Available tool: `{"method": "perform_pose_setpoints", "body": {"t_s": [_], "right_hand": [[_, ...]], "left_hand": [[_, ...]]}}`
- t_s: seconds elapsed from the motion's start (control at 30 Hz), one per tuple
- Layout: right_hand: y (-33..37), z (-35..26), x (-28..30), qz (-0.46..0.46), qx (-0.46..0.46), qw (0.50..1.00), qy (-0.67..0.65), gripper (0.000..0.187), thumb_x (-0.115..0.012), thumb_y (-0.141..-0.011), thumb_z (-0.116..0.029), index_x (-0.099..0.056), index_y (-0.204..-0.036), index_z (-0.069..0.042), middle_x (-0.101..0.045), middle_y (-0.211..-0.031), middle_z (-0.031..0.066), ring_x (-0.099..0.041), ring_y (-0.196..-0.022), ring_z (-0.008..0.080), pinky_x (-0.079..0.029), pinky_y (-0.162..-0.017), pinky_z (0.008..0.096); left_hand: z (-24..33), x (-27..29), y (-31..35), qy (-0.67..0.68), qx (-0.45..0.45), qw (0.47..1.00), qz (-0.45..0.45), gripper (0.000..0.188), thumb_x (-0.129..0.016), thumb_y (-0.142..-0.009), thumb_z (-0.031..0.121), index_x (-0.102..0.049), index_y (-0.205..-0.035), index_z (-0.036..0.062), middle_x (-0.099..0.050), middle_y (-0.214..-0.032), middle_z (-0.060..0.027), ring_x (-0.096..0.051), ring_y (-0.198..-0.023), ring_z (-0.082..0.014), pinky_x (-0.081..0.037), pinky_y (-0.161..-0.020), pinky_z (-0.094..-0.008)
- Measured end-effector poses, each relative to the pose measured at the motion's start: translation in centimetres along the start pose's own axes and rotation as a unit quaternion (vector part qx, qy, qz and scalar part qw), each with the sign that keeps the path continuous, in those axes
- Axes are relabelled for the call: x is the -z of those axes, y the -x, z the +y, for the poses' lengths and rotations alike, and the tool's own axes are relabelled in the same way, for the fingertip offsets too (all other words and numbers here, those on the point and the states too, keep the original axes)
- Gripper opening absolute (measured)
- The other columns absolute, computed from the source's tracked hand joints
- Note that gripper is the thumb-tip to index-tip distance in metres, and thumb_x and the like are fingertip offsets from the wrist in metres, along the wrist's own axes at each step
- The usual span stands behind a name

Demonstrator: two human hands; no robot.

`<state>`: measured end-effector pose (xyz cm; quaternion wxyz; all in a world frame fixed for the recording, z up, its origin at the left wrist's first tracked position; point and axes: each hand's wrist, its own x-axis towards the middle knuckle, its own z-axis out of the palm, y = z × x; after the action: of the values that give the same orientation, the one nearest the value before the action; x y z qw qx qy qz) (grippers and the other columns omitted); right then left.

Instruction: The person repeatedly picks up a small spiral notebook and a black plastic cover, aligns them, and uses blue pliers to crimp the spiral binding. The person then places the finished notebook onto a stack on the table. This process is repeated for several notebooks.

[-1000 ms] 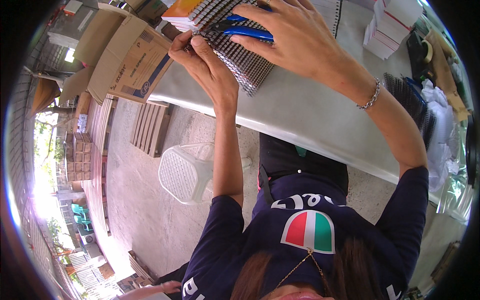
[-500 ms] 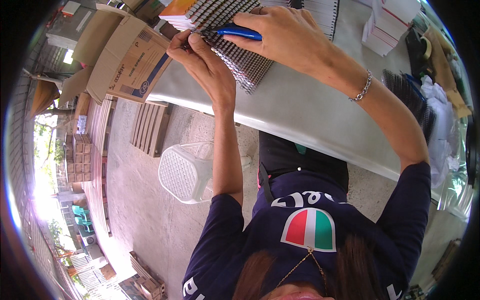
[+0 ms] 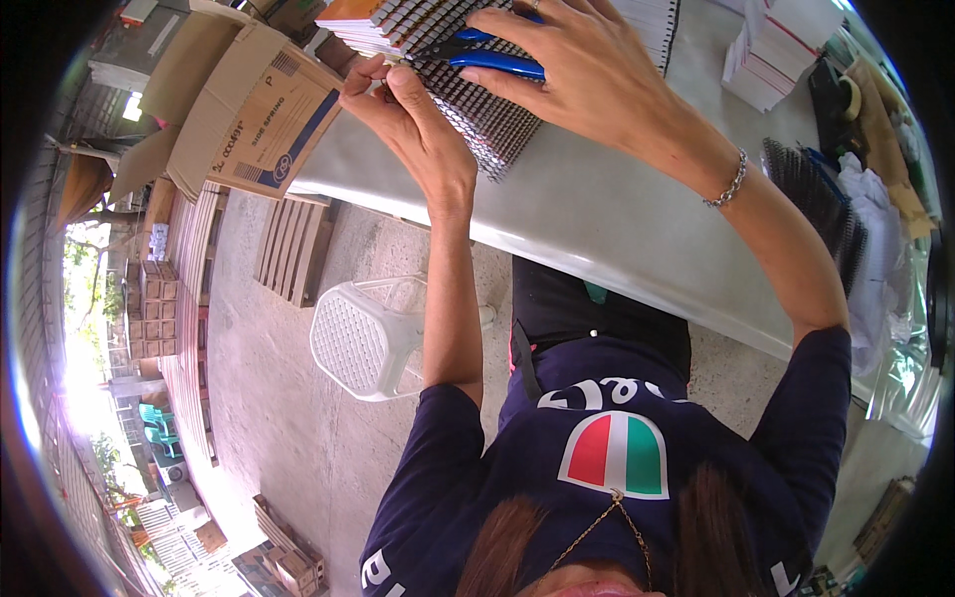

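Note:
A stack of spiral-bound notebooks (image 3: 489, 139) lies at the far edge of the view, its dark coils facing me in rows. My right hand (image 3: 592, 75) is wrapped round blue-handled pliers (image 3: 505, 66), whose handles stand apart. Their dark jaws point left, over the coils near the stack's left corner. Just below the jaws, my left hand (image 3: 423, 134) has its thumb and fingertips drawn together at the coil ends. Whatever lies between those fingertips is too small to make out.
An opened cardboard box (image 3: 261, 119) stands left of the stack. On the white table (image 3: 637, 209), stacked white booklets (image 3: 771, 60) sit at the far right, with loose black coils (image 3: 811, 199) and a plastic bag (image 3: 867, 239) nearer. A white stool (image 3: 350, 340) is on the floor to the left.
My right hand has shifted slightly right, and the pliers' two handles now show spread apart. My left hand has moved slightly right, its fingertips still drawn together near the coil ends.

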<state>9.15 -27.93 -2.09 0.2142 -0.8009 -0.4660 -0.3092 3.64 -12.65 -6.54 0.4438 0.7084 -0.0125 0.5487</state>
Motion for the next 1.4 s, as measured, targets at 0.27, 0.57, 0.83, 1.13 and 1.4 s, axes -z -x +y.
{"method": "perform_pose_setpoints", "body": {"t_s": [0.27, 0.57, 0.83, 1.13, 1.4], "right_hand": [[-1.9, -0.6, 2.8, -0.222, -0.129, 0.954, -0.154, 0.043, -0.059, -0.099, -0.045, -0.065, -0.117, -0.007, -0.066, -0.105, 0.017, -0.066, -0.09, 0.0301, -0.052, -0.082, 0.0469], [1.1, 0.2, -0.2, -0.013, -0.022, 1.0, -0.012, 0.052, -0.06, -0.097, -0.047, -0.062, -0.128, -0.005, -0.055, -0.12, 0.0205, -0.055, -0.106, 0.033, -0.049, -0.088, 0.0492], [-0.9, -0.5, 0.5, -0.146, -0.053, 0.984, -0.085, 0.036, -0.06, -0.099, -0.041, -0.065, -0.113, -0.008, -0.068, -0.096, 0.0145, -0.068, -0.079, 0.0277, -0.055, -0.067, 0.0428], [1.7, 0.0, -1.4, 0.025, -0.021, 0.999, -0.024, 0.045, -0.061, -0.097, -0.044, -0.062, -0.12, -0.005, -0.063, -0.109, 0.0183, -0.063, -0.097, 0.0321, -0.051, -0.082, 0.0488], [1.7, 0.1, -1.5, 0.005, -0.023, 0.999, -0.026, 0.05, -0.061, -0.096, -0.046, -0.061, -0.126, -0.006, -0.055, -0.118, 0.02, -0.053, -0.108, 0.0331, -0.045, -0.091, 0.0528]], "left_hand": [[-1.8, 0.5, 0.0, -0.027, -0.01, 0.999, -0.02, 0.034, -0.035, -0.111, 0.037, -0.04, -0.115, 0.0041, -0.041, -0.104, -0.0078, -0.042, -0.096, -0.0143, -0.038, -0.09, -0.0326], [-0.9, 0.0, 0.8, 0.0, 0.038, 0.999, 0.03, 0.051, -0.034, -0.107, 0.053, -0.04, -0.121, 0.0042, -0.037, -0.117, -0.0121, -0.04, -0.111, -0.0196, -0.033, -0.103, -0.0415], [-2.5, 0.7, 1.1, -0.063, 0.002, 0.998, -0.011, 0.037, -0.036, -0.111, 0.039, -0.042, -0.116, 0.0032, -0.04, -0.106, -0.0067, -0.041, -0.098, -0.0155, -0.036, -0.092, -0.0318], [-1.7, -0.1, 1.3, -0.003, 0.008, 1.0, 0.02, 0.04, -0.035, -0.11, 0.044, -0.04, -0.117, 0.0046, -0.038, -0.111, -0.0074, -0.042, -0.103, -0.0157, -0.037, -0.096, -0.0343], [-2.0, 0.3, 1.7, -0.002, 0.032, 0.999, -0.005, 0.045, -0.04, -0.109, 0.042, -0.04, -0.125, 0.0, -0.039, -0.118, -0.0116, -0.042, -0.106, -0.0181, -0.037, -0.096, -0.0375]]}}
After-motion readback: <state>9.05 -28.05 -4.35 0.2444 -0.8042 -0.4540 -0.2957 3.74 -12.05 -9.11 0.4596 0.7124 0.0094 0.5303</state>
